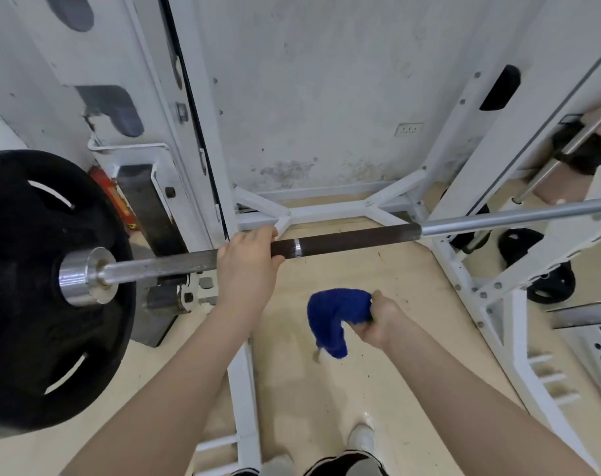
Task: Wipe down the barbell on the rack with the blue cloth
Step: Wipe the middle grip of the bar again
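A: Item one, left hand?
B: Arm reaching forward from lower left, palm down over the barbell. Fingers curled over the top of the shaft, thumb under; closed round it just left of the dark knurled section.

A: Item two, right hand?
B: Forearm entering from lower right, wrist bent inward, held below and in front of the bar, not touching it. Fingers pressed together, bunching the blue cloth; its loose end hangs down to the left of the fist.

A: Item three, barbell position?
B: Lying across the white rack, running from lower left to upper right. Black weight plate on the left sleeve, chrome collar beside it. Right part of the shaft is bright steel.

A: Item four, surroundings?
B: Pale floor beneath; spare plates lying at right by the rack's base; shoe tip at bottom edge.
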Tool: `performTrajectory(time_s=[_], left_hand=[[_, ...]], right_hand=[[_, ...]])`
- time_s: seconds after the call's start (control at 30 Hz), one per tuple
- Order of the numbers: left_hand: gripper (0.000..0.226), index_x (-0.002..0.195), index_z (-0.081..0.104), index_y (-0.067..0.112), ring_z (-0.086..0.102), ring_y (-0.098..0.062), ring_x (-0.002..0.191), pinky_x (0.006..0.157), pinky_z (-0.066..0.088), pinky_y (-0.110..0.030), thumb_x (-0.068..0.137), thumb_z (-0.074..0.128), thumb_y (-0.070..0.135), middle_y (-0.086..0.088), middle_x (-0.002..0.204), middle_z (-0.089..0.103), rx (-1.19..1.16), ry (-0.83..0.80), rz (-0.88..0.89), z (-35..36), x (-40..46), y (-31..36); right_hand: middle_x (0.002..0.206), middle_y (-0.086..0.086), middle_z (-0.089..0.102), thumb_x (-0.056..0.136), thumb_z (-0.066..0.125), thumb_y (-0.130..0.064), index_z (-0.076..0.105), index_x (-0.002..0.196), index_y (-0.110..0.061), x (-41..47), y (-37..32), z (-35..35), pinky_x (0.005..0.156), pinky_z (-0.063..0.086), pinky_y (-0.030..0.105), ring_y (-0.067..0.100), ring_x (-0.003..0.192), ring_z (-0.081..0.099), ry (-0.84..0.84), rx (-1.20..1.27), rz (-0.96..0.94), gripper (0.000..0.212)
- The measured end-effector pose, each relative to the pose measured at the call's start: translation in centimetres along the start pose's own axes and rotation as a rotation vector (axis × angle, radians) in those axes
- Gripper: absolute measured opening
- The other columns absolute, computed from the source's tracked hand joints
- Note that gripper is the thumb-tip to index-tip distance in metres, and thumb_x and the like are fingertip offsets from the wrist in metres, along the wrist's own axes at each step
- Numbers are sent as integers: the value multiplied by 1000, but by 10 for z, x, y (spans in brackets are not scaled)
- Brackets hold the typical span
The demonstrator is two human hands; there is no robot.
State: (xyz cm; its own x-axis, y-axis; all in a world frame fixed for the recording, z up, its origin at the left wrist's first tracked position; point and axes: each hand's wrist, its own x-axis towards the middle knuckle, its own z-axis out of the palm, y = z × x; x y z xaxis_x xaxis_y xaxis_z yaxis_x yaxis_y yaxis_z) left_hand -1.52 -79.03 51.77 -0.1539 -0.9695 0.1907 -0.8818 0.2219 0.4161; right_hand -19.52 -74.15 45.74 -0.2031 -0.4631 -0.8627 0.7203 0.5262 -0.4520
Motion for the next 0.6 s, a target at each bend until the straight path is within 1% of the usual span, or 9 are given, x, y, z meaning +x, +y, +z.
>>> performTrajectory(time_s=[0.1, 0.2, 0.27, 0.37, 0.43, 0.47, 0.53, 0.57, 0.6], left_hand=[[29, 111, 54, 17, 53, -25, 102, 80, 34, -35, 85, 62, 25, -2, 106, 65, 12, 3, 24, 0, 2, -1], [25, 109, 57, 19, 52, -24, 100, 80, 33, -33, 85, 61, 26, 1, 104, 63, 45, -5, 64, -2, 5, -3], [24, 108, 59, 19, 53, -25, 98, 80, 33, -34, 85, 61, 25, 0, 103, 63, 63, -2, 87, 0, 4, -3], [22, 103, 64, 14, 57, -31, 96, 78, 36, -38, 81, 64, 18, -6, 100, 65, 44, 35, 93, 1, 4, -3], [24, 105, 63, 15, 56, -30, 97, 78, 36, -37, 81, 64, 20, -6, 101, 64, 49, 22, 92, 1, 5, -4], [25, 106, 63, 15, 56, -30, 97, 78, 36, -37, 82, 63, 22, -5, 101, 64, 54, 11, 97, 1, 5, -5], [24, 105, 65, 14, 57, -30, 92, 76, 36, -36, 82, 65, 22, -6, 98, 65, 47, 26, 119, 3, 5, -7], [23, 102, 66, 12, 59, -31, 88, 74, 36, -36, 80, 67, 21, -8, 94, 67, 40, 45, 131, 4, 4, -7], [22, 98, 68, 11, 60, -32, 84, 72, 37, -36, 78, 69, 19, -9, 90, 67, 35, 62, 138, 6, 3, -7]], right_hand=[[89, 5, 61, 101, 31, -39, 53, 115, -9, -2, 1, 23, 71, 52, 29, 21, 94, 61, -178, 249, -55, 39], [82, -2, 58, 98, 33, -34, 64, 94, -4, -11, -1, 50, 90, 41, 14, 8, 83, 53, -284, 252, -175, 43], [67, 0, 48, 98, 32, -31, 64, 80, -4, -12, 10, 70, 74, 35, 11, 5, 67, 40, -242, 174, -227, 46], [60, 9, 57, 94, 37, -16, 56, 70, -7, -3, 24, 92, 61, 42, 26, 18, 62, 51, -302, 200, -148, 32], [57, 0, 57, 86, 40, -2, 48, 63, -11, -10, 16, 81, 55, 44, 20, 13, 56, 54, -360, 197, -375, 26], [56, -7, 53, 82, 46, -2, 46, 63, -16, -10, 13, 71, 53, 41, 12, 10, 53, 53, -501, 291, -304, 24], [63, -10, 57, 83, 51, -25, 52, 73, -30, -4, -9, 59, 64, 41, 3, 17, 61, 59, -573, 357, 2, 12], [74, -8, 62, 87, 47, -35, 57, 82, -34, -2, -17, 54, 78, 43, 7, 23, 72, 61, -470, 353, -104, 11], [83, -6, 64, 91, 43, -38, 60, 91, -31, 3, -23, 49, 88, 47, 20, 23, 82, 62, -339, 420, -136, 18]])
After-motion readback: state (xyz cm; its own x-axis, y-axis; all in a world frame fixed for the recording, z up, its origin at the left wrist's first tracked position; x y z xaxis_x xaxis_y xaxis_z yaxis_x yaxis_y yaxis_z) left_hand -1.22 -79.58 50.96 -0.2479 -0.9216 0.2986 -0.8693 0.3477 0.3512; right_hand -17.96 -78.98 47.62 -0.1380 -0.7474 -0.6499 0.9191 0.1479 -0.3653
